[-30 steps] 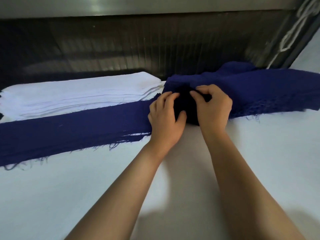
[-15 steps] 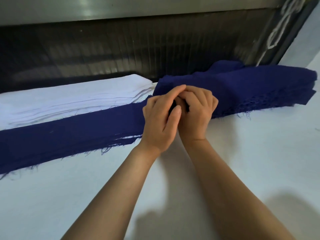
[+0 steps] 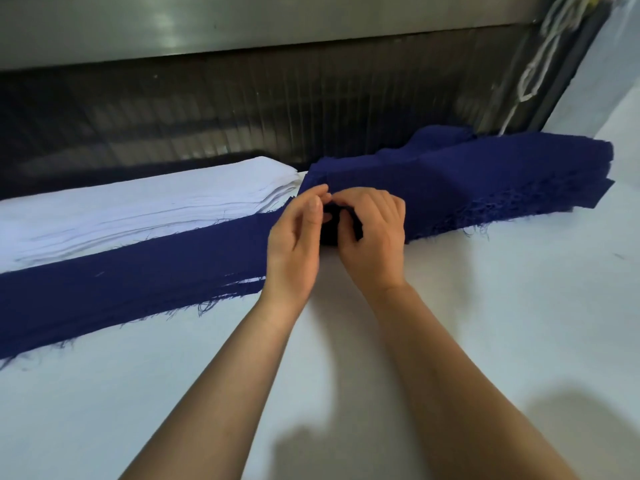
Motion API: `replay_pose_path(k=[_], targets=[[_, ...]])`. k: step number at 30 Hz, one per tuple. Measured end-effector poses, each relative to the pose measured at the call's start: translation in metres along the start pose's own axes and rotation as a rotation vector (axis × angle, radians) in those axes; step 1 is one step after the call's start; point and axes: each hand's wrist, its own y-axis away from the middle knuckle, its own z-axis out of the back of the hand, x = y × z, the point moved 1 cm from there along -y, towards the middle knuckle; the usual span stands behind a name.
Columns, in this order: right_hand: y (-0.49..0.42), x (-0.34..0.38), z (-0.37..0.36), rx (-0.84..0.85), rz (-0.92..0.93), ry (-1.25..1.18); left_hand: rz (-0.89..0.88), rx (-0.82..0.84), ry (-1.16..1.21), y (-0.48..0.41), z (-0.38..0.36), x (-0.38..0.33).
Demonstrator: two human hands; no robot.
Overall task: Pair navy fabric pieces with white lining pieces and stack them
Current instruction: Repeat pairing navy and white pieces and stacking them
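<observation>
1. I see a white worktop [image 3: 485, 323] filling the near field, with soft shadows lying on it at the near right.
2. Along its far edge stands a dark ribbed panel [image 3: 311, 109], dully reflective.
3. Above that runs a grey metal band [image 3: 242, 26] catching light.
4. A white cord [image 3: 535, 62] hangs at the far right.
</observation>
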Motion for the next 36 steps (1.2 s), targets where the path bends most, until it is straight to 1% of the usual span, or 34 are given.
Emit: replay_pose_path(k=[2, 5, 6, 10, 14, 16, 20, 24, 26, 29, 33, 36], targets=[[0.001, -0.001, 0.001, -0.004, -0.038, -0.029, -0.038, 0.058, -0.068, 0.003, -0.003, 0.000], [0.003, 0.000, 0.001, -0.016, -0.064, -0.070, -0.072, 0.034, -0.167, 0.004, -0.002, 0.002], [0.004, 0.001, 0.000, -0.015, -0.061, -0.078, -0.065, 0.039, -0.168, 0.004, -0.001, 0.004], [0.008, 0.005, -0.001, -0.016, -0.041, -0.110, -0.008, 0.156, -0.132, 0.003, 0.000, 0.006], [0.008, 0.005, -0.002, 0.011, -0.022, -0.072, 0.029, 0.145, -0.122, 0.008, -0.003, 0.006], [0.008, 0.009, -0.001, 0.034, -0.009, -0.029, 0.027, 0.112, -0.138, 0.014, -0.001, 0.004], [0.012, 0.016, 0.011, 0.109, -0.016, 0.118, 0.072, -0.048, -0.068, 0.028, 0.012, -0.009], [0.019, 0.013, 0.029, 0.174, -0.092, 0.220, 0.093, -0.221, -0.033, 0.042, 0.047, -0.022], [0.026, 0.013, 0.036, 0.227, -0.113, 0.232, 0.123, -0.299, -0.071, 0.052, 0.071, -0.027], [0.037, 0.018, 0.037, 0.334, -0.009, 0.225, 0.162, -0.333, -0.159, 0.068, 0.105, -0.030], [0.051, 0.039, 0.027, 0.430, 0.191, 0.188, 0.227, -0.320, -0.310, 0.094, 0.147, -0.031], [0.062, 0.053, 0.022, 0.509, 0.294, 0.143, 0.285, -0.280, -0.409, 0.107, 0.166, -0.032]])
